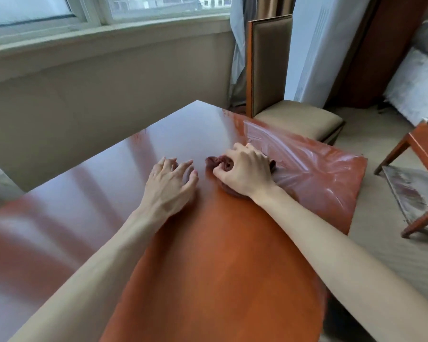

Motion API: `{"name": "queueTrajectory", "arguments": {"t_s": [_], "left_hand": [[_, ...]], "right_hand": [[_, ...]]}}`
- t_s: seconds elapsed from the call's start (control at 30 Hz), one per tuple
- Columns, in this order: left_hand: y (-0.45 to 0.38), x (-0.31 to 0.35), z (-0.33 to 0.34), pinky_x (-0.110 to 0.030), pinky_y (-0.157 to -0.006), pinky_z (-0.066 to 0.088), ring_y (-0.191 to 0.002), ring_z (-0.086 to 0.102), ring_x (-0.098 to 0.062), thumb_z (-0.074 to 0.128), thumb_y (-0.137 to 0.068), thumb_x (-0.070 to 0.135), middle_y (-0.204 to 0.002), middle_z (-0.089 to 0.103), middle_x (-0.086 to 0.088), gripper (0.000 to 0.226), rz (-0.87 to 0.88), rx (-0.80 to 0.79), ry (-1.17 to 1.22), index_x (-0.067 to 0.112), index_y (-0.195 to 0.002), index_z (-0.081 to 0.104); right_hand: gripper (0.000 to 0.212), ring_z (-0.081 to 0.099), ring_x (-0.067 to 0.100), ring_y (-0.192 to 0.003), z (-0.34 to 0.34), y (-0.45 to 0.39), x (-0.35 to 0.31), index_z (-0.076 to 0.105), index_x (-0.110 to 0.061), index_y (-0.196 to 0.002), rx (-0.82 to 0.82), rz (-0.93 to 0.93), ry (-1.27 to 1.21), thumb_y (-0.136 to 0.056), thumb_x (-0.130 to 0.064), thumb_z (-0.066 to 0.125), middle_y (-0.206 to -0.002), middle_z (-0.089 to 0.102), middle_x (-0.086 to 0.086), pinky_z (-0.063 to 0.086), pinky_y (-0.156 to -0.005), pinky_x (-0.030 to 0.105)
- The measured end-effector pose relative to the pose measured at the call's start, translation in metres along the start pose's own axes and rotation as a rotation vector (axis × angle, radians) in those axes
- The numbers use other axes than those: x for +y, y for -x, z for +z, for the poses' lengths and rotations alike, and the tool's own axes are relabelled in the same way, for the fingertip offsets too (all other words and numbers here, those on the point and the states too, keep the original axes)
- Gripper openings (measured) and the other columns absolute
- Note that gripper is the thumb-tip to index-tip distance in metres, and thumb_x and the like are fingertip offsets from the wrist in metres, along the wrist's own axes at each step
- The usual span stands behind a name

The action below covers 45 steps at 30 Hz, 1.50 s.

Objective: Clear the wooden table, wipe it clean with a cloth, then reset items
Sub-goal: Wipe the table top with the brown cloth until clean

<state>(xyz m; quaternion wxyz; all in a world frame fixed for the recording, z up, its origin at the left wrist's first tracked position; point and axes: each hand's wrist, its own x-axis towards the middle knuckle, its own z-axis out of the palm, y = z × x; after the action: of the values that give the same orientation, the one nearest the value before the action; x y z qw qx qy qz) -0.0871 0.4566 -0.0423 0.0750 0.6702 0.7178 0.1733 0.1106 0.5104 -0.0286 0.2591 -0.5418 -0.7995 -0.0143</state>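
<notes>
**Cloth under right hand, near the table's right edge**

Right hand (245,169) sits on the bunched dark red cloth (220,163), fingers curled into it, thumb pinching folds at its left side. The cloth lies on the wooden table (208,255), right of centre, nearer the far half. Left hand (172,185) is just beside it, apart from the cloth, fingers spread and slightly bent, tips on the tabletop.

Wet streaks (304,164) run from the cloth out to the right edge and far-right corner. The rest of the top is glossy, showing window glare.

Edges: the far corner points at the wall below the window (84,13). A padded chair (282,95) stands against the far-right edge. A small wooden side table (415,174) stands well apart on the right, with carpet between.
</notes>
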Motion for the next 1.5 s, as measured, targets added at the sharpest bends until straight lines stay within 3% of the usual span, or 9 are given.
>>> {"name": "queueTrajectory", "arguments": {"t_s": [0.17,0.3,0.4,0.53,0.73,0.93,1.07,1.2,1.5], "left_hand": [[-0.032,-0.014,0.017,-0.037,-0.126,-0.002,-0.156,0.0,-0.019,0.022,-0.098,0.065,-0.168,0.013,-0.001,0.062,-0.074,-0.011,-0.071,0.047,-0.156,0.023],[-0.03,-0.015,0.021,-0.033,-0.126,-0.004,-0.155,-0.006,-0.011,0.012,-0.09,0.071,-0.169,0.007,0.007,0.067,-0.087,0.022,-0.094,0.053,-0.155,0.015],[-0.031,-0.014,0.019,-0.032,-0.126,-0.005,-0.155,-0.008,-0.01,0.011,-0.09,0.071,-0.169,0.006,0.009,0.067,-0.097,0.01,-0.105,0.054,-0.155,0.014],[-0.029,-0.011,0.014,-0.034,-0.126,-0.004,-0.155,-0.005,-0.014,0.01,-0.088,0.071,-0.169,0.009,0.005,0.071,-0.103,-0.016,-0.088,0.051,-0.156,0.017],[-0.026,-0.01,0.014,-0.042,-0.126,0.001,-0.155,0.002,-0.024,0.025,-0.099,0.063,-0.168,0.013,-0.005,0.062,-0.085,-0.042,-0.083,0.044,-0.157,0.024],[-0.026,-0.012,0.014,-0.045,-0.125,0.006,-0.154,0.01,-0.03,0.032,-0.1,0.059,-0.167,0.018,-0.01,0.059,-0.06,-0.025,-0.068,0.04,-0.156,0.03],[-0.025,-0.013,0.015,-0.045,-0.125,0.007,-0.154,0.011,-0.029,0.029,-0.097,0.062,-0.166,0.021,-0.01,0.063,-0.055,-0.015,-0.058,0.038,-0.155,0.032],[-0.025,-0.012,0.013,-0.044,-0.125,0.01,-0.153,0.013,-0.027,0.021,-0.088,0.067,-0.165,0.023,-0.006,0.072,-0.059,0.01,-0.038,0.041,-0.153,0.035],[-0.033,-0.015,0.021,-0.039,-0.125,0.01,-0.154,0.008,-0.019,0.017,-0.088,0.072,-0.166,0.021,0.003,0.07,-0.093,0.039,-0.073,0.049,-0.153,0.03]], "right_hand": [[0.032,0.059,0.036,-0.1,0.068,-0.154,0.047,0.075,-0.023,-0.096,0.038,0.113,0.043,-0.083,-0.049,0.06,-0.102,0.068,0.007,0.046,-0.08,0.039],[0.035,0.059,0.037,-0.111,0.101,-0.242,0.064,0.075,-0.023,-0.101,0.02,0.195,0.038,-0.085,-0.05,0.059,-0.11,0.068,0.008,0.046,-0.089,0.041],[0.036,0.057,0.037,-0.114,0.109,-0.261,0.067,0.074,-0.023,-0.106,0.016,0.224,0.061,-0.087,-0.049,0.058,-0.115,0.067,0.008,0.045,-0.092,0.042],[0.033,0.056,0.039,-0.11,0.087,-0.211,0.055,0.072,-0.018,-0.101,-0.018,0.167,0.076,-0.086,-0.045,0.057,-0.111,0.065,0.01,0.044,-0.089,0.044],[0.03,0.059,0.03,-0.092,0.016,-0.03,0.024,0.072,-0.022,-0.091,0.001,0.006,-0.004,-0.085,-0.047,0.058,-0.092,0.064,0.002,0.046,-0.077,0.038],[0.025,0.058,0.018,-0.092,-0.035,0.097,-0.002,0.073,-0.031,-0.097,-0.008,-0.116,-0.056,-0.083,-0.048,0.06,-0.098,0.064,-0.01,0.051,-0.085,0.035],[0.034,0.062,0.023,-0.102,-0.02,0.035,0.008,0.073,-0.037,-0.11,-0.08,-0.064,-0.05,-0.083,-0.052,0.059,-0.111,0.069,-0.008,0.053,-0.088,0.037],[0.034,0.063,0.03,-0.098,0.027,-0.065,0.036,0.073,-0.029,-0.1,-0.029,0.038,0.041,-0.088,-0.056,0.055,-0.1,0.068,0.002,0.052,-0.08,0.038],[0.032,0.061,0.038,-0.106,0.09,-0.228,0.075,0.073,-0.023,-0.102,0.033,0.191,0.1,-0.087,-0.044,0.054,-0.11,0.069,0.008,0.049,-0.086,0.04]]}}
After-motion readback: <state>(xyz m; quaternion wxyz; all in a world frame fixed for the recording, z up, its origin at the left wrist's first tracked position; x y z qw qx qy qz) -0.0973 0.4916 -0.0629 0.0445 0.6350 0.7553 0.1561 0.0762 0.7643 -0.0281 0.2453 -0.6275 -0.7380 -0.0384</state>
